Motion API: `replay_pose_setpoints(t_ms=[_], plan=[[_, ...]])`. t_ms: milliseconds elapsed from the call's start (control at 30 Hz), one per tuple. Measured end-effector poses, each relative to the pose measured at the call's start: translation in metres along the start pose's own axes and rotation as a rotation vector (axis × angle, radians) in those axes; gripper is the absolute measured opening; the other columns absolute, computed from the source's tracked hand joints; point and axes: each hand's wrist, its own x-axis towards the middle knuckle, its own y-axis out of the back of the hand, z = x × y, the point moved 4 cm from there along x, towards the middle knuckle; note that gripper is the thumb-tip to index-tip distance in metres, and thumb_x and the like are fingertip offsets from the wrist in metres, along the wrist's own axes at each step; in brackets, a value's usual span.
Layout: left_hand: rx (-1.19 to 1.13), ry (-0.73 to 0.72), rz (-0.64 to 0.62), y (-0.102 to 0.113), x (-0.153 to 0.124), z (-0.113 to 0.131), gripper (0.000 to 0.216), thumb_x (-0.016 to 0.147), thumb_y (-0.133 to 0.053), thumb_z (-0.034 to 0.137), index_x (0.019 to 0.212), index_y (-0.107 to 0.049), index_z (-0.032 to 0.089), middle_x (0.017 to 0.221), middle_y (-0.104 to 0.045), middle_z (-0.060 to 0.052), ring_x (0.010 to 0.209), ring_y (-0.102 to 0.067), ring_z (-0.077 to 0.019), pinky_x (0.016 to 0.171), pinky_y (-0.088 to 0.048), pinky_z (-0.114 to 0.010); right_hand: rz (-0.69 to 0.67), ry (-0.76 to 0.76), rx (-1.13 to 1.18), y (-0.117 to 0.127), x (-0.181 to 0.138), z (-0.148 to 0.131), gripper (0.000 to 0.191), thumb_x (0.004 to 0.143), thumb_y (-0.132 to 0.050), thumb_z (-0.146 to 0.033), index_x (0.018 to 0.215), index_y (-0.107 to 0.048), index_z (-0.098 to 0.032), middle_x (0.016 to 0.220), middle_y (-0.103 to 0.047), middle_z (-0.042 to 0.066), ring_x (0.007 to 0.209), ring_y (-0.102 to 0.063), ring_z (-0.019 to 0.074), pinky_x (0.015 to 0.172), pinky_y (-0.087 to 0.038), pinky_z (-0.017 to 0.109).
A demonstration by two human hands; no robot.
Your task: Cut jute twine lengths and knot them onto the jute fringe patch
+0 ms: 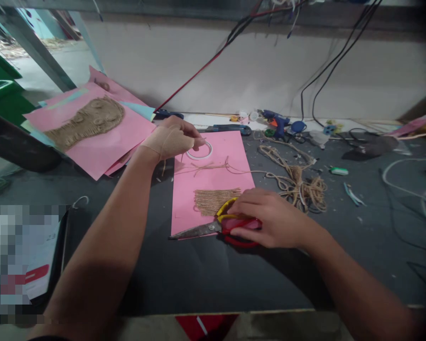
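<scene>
At the far left I record a green bin [5,97] beyond the tabletop [184,279]. Next, a stack of pink and pale blue sheets [99,161] lies skewed, its top sheet bearing a brown twine figure [101,116]. My left grip [173,137], with a beige wrap across the hand, is at the upper part of a pink sheet [230,147]; its fingers are drawn in at the upper rim of a white ring [210,150], and I cannot tell whether they pinch it. The pink sheet lies flat before me, a patch of twine rows [211,199] on its lower half. The scissors [199,230] point leftward across its lower edge, blades together; my right grip [270,215] is wrapped about their red and yellow handles. Behind the sheet, a blue cutter [230,129] lies near its top edge. A thin strand [248,171] crosses the sheet toward a loose hank of twine [294,182]. Further right, a small green-and-white item [338,171] lies apart.
</scene>
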Motion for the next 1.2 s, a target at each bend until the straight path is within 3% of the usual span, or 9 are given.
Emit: replay_pose_setpoints(t_ms=[167,267,367,500,700,867,933,1067,1200], plan=[[0.019,-0.013,-0.020,0.000,-0.002,0.005,0.023,0.074,-0.073,0.034,0.085,-0.078,0.014,0.073,-0.070,-0.008,0.073,-0.060,-0.0191,0.067,-0.045,-0.033,0.353,-0.110,-0.110,0.007,-0.001,0.029,0.025,0.097,-0.060,-0.038,0.111,-0.072,-0.020,0.119,-0.069,0.014,0.111,-0.063,0.0285,0.097,-0.051,0.047],[0.002,-0.028,-0.063,-0.003,-0.003,0.009,0.023,0.075,-0.072,0.032,0.088,-0.078,0.014,0.074,-0.071,-0.008,0.074,-0.061,-0.0193,0.068,-0.046,-0.033,0.361,-0.172,-0.153,-0.002,-0.001,0.048,0.034,0.097,-0.059,-0.041,0.121,-0.069,-0.019,0.136,-0.061,0.017,0.127,-0.053,0.0338,0.105,-0.047,0.055],[-0.027,-0.036,-0.123,-0.007,-0.004,0.012,0.025,0.075,-0.072,0.032,0.093,-0.079,0.016,0.076,-0.073,-0.008,0.073,-0.063,-0.0189,0.067,-0.047,-0.032,0.310,-0.195,-0.166,-0.012,0.001,0.060,0.037,0.099,-0.054,-0.040,0.124,-0.069,-0.017,0.138,-0.060,0.017,0.135,-0.047,0.0348,0.110,-0.042,0.058],[-0.025,-0.035,-0.148,-0.010,-0.005,0.015,0.025,0.074,-0.073,0.033,0.093,-0.078,0.018,0.076,-0.074,-0.007,0.071,-0.065,-0.0180,0.065,-0.048,-0.031,0.291,-0.234,-0.140,-0.019,0.005,0.067,0.036,0.101,-0.051,-0.037,0.120,-0.070,-0.014,0.128,-0.069,0.015,0.128,-0.054,0.0329,0.112,-0.041,0.056],[-0.056,-0.040,-0.057,-0.001,-0.007,0.017,0.023,0.076,-0.074,0.033,0.089,-0.077,0.015,0.080,-0.075,-0.009,0.079,-0.068,-0.0197,0.073,-0.051,-0.033,0.454,-0.283,-0.107,-0.012,0.002,0.064,0.037,0.099,-0.054,-0.038,0.117,-0.071,-0.011,0.122,-0.070,0.018,0.115,-0.063,0.0308,0.101,-0.052,0.050],[-0.142,-0.042,-0.009,0.000,-0.006,0.024,0.021,0.075,-0.075,0.030,0.086,-0.078,0.013,0.084,-0.075,-0.009,0.081,-0.067,-0.0192,0.074,-0.051,-0.032,0.566,-0.279,-0.067,-0.003,0.001,0.052,0.037,0.100,-0.051,-0.034,0.123,-0.068,-0.011,0.126,-0.068,0.019,0.117,-0.066,0.0301,0.102,-0.054,0.049],[-0.251,-0.036,0.010,-0.005,-0.005,0.028,0.021,0.078,-0.073,0.031,0.088,-0.078,0.013,0.083,-0.075,-0.009,0.080,-0.067,-0.0178,0.073,-0.051,-0.031,0.596,-0.282,-0.040,-0.002,0.001,0.050,0.036,0.100,-0.052,-0.034,0.125,-0.068,-0.014,0.127,-0.066,0.019,0.115,-0.067,0.0302,0.101,-0.055,0.049],[-0.390,0.001,-0.072,-0.024,-0.003,0.031,0.022,0.079,-0.074,0.033,0.083,-0.077,0.012,0.081,-0.074,-0.010,0.075,-0.065,-0.0150,0.072,-0.050,-0.030,0.654,-0.256,0.028,-0.003,0.000,0.049,0.039,0.097,-0.057,-0.034,0.132,-0.063,-0.017,0.132,-0.061,0.018,0.098,-0.072,0.0265,0.089,-0.062,0.046],[-0.543,0.063,-0.172,-0.044,-0.003,0.030,0.024,0.080,-0.076,0.035,0.083,-0.076,0.012,0.080,-0.073,-0.009,0.072,-0.063,-0.0130,0.072,-0.049,-0.030,0.688,-0.215,0.020,-0.002,-0.002,0.045,0.048,0.096,-0.061,-0.033,0.141,-0.055,-0.020,0.139,-0.054,0.019,0.092,-0.072,0.0244,0.088,-0.062,0.047]])
